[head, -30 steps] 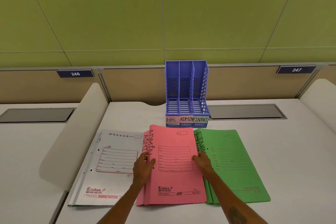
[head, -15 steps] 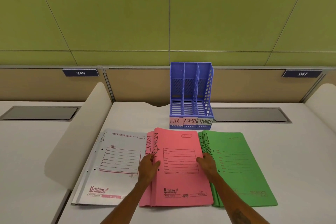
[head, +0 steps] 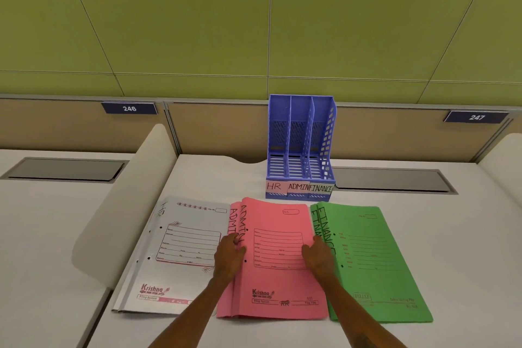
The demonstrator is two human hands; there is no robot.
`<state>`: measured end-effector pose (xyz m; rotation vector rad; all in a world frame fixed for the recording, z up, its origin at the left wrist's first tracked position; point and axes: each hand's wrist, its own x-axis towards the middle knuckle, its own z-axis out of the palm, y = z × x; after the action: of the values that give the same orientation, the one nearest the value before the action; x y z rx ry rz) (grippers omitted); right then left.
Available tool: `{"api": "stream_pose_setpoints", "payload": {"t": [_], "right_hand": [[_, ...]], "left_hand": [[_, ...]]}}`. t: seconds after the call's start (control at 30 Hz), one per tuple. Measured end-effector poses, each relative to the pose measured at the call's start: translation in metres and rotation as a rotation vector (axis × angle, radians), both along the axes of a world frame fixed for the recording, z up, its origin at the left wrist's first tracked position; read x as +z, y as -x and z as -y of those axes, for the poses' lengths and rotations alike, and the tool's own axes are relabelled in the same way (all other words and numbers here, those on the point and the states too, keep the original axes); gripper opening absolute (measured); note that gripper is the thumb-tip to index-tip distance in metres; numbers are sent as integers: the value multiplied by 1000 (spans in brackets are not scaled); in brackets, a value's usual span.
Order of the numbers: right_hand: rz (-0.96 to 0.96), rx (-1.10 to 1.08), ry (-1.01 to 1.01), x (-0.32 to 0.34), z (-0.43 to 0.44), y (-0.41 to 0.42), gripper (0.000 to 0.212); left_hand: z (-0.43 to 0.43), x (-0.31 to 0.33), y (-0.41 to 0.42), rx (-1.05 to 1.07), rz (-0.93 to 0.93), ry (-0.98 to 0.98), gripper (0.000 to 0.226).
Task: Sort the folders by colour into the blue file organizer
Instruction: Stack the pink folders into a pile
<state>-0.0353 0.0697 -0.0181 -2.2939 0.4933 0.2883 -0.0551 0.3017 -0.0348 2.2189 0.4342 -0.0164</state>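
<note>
Pink folders (head: pixel 278 260) lie flat between your hands, left hand (head: pixel 228 260) curled at the spine, right hand (head: pixel 317 258) at the opposite edge, neither visibly clamped. Pinch both edges and lift square (two are stacked, marked ADMIN) toward the blue file organizer (head: pixel 300 150) just beyond your fingertips.

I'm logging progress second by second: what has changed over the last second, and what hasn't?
Very little. The left hand and right hand still rest on the two side edges of the pink folders, without lifting them; only the camera has shifted slightly. The white folders and green folders lie where they were, and the blue file organizer is still empty.
</note>
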Motion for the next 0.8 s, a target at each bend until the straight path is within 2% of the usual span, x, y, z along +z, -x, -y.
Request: {"api": "stream_pose_setpoints", "payload": {"t": [0.2,0.4,0.6,0.8], "right_hand": [[-12,43,75,-1,1,-3,29],[-7,45,102,-4,2,-2,31],[27,72,130,-3,1,-1,31],[123,136,118,-7,-13,-8,48]], "left_hand": [[-10,-4,-1,-2,-6,20,39],[-19,-6,3,0,21,22,37],[-32,-7,8,-7,74,-85,39],[-46,-7,15,-7,70,-199,45]]}}
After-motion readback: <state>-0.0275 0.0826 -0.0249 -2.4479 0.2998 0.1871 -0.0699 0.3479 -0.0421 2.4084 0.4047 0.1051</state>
